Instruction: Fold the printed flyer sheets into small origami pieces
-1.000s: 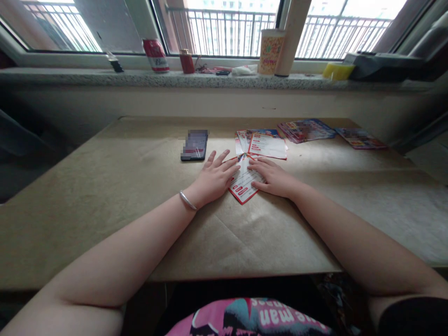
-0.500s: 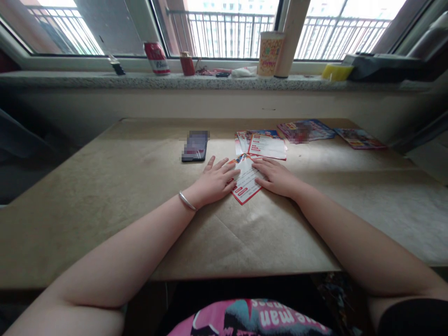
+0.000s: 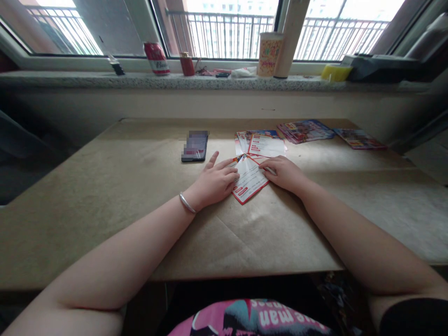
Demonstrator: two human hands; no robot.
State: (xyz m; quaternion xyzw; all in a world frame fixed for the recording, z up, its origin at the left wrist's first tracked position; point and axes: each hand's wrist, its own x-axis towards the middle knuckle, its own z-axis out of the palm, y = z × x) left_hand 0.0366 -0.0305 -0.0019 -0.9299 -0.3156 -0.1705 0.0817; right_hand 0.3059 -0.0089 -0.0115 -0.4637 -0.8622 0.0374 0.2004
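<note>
A white printed card (image 3: 248, 183) with red edges lies at an angle on the table between my hands, a crease running down from its top. My left hand (image 3: 219, 181), a silver bangle on its wrist, rests over the card's left edge with thumb raised and fingers stretched out. At the right edge, my right hand (image 3: 282, 172) has its fingers curled in and pinches the card's rim. Just beyond lie more printed cards (image 3: 268, 145), overlapping one another, the uppermost white with red labels.
A dark phone (image 3: 196, 148) lies left of the cards. Colourful printed sheets (image 3: 308, 130) are stacked at the back right, with another pile (image 3: 360, 138) beside them. On the granite windowsill (image 3: 210, 83) stand a red can (image 3: 156, 58), a patterned cup (image 3: 269, 53) and a yellow object (image 3: 336, 73).
My right hand has shifted slightly right and its fingers have drawn in from lying flat to the card's edge. My left hand's fingers have come closer together, the thumb lifting.
</note>
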